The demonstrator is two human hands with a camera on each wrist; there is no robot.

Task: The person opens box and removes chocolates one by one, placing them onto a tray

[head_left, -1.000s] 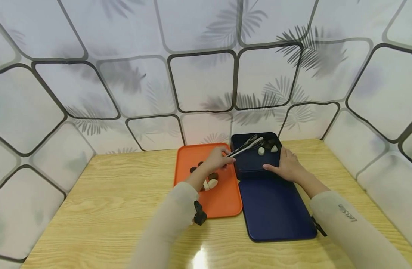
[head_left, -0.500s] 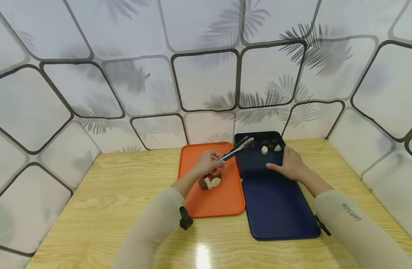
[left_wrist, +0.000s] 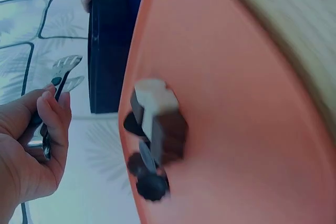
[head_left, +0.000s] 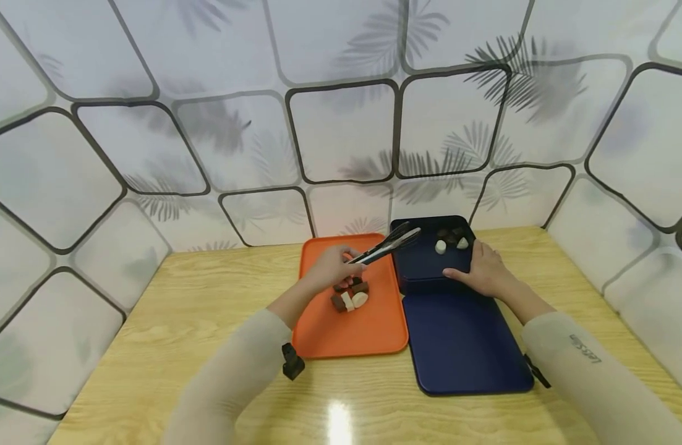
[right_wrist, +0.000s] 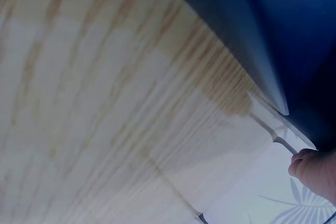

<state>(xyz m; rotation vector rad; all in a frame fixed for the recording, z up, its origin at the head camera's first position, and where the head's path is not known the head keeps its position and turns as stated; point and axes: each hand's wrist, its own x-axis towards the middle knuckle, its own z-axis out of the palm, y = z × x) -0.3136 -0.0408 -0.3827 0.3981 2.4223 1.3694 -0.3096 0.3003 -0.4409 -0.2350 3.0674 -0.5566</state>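
My left hand [head_left: 331,269] holds metal tongs [head_left: 386,245] above the orange tray [head_left: 368,337], their tips pointing toward the dark blue box. In the left wrist view the tongs [left_wrist: 64,72] lie between thumb and fingers, with nothing between their tips. Below the hand, brown and cream chocolates [head_left: 349,301] sit grouped on the tray; the hand hides some in the head view. The box [head_left: 415,266] holds two white pieces [head_left: 441,247] and several dark chocolates [head_left: 451,235] at its back right. My right hand [head_left: 488,269] rests on the box's right side, thumb over the front rim.
A dark blue lid [head_left: 467,346] lies flat in front of the box, beside the tray. The wooden table [head_left: 207,296] ends at a patterned wall covering [head_left: 341,136] behind and at the sides. Both forearms reach in from the front.
My left hand, with the tongs, has drawn back left from the box, over the tray. The right hand stays at the box. The head view has shifted slightly.
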